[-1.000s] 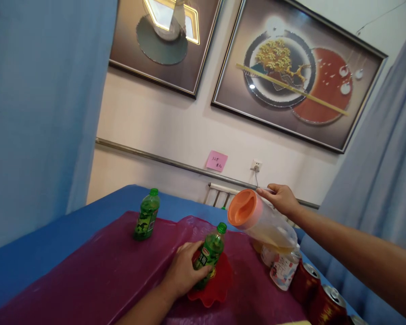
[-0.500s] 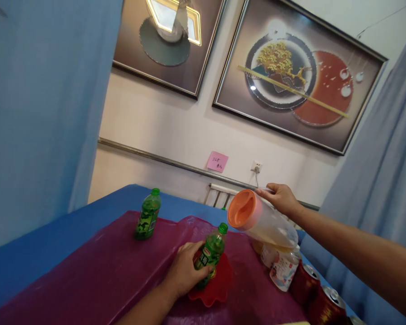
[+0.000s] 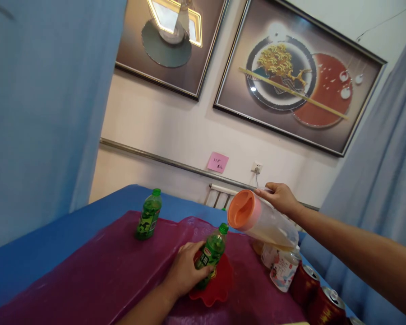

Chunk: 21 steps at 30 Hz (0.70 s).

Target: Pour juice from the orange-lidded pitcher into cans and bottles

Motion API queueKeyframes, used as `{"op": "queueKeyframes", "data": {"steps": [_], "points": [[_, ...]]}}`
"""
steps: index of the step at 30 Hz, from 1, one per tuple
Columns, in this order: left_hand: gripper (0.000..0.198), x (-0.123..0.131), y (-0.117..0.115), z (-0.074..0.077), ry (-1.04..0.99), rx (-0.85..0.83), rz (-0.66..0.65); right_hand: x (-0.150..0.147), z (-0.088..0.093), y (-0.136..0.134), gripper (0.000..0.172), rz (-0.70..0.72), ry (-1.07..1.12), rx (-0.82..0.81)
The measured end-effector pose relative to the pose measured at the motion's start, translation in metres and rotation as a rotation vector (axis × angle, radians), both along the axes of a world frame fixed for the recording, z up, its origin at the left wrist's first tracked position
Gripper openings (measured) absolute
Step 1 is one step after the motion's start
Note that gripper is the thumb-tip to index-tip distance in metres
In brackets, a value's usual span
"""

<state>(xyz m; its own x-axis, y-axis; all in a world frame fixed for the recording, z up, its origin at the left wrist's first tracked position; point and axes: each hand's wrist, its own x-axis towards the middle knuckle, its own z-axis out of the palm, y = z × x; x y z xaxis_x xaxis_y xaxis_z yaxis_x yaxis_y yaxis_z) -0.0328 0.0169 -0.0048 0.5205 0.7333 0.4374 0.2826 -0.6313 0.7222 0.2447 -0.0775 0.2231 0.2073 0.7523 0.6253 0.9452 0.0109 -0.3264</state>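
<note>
My left hand (image 3: 185, 270) is wrapped round a green bottle (image 3: 210, 253) with a green cap, which stands tilted on a red scalloped plate (image 3: 219, 288). My right hand (image 3: 280, 197) grips the handle of a clear plastic pitcher (image 3: 264, 222) with an orange lid. The pitcher is tipped towards the left, above and to the right of the bottle's cap, and holds a little yellowish liquid in its lower part. A second green bottle (image 3: 149, 215) stands upright further left on the purple cloth (image 3: 98, 271).
The purple cloth lies over a blue-covered table (image 3: 37, 253). At the right stand a white printed cup (image 3: 284, 270) and two red cans (image 3: 316, 293). Blue curtains hang at both sides. Framed pictures, a pink note (image 3: 217, 162) and a wall socket are on the wall behind.
Almost nothing has changed. The view has shifted slightly; both hands keep their holds and the pitcher stays tipped in about the same place.
</note>
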Motion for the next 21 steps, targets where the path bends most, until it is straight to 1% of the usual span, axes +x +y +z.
{"op": "queueKeyframes", "data": {"steps": [7, 15, 21], "points": [[0.061, -0.0007, -0.0024, 0.0045, 0.010, -0.008, -0.008, -0.0009, 0.0010, 0.0010, 0.067, 0.013, 0.018, 0.005], [0.061, 0.0003, -0.0011, 0.0002, 0.002, -0.002, -0.001, -0.0008, 0.0023, 0.0014, 0.066, -0.002, 0.003, -0.016], [0.062, -0.0003, -0.0021, 0.0014, -0.006, -0.012, -0.005, -0.0017, 0.0029, 0.0014, 0.066, -0.016, -0.011, -0.011]]}}
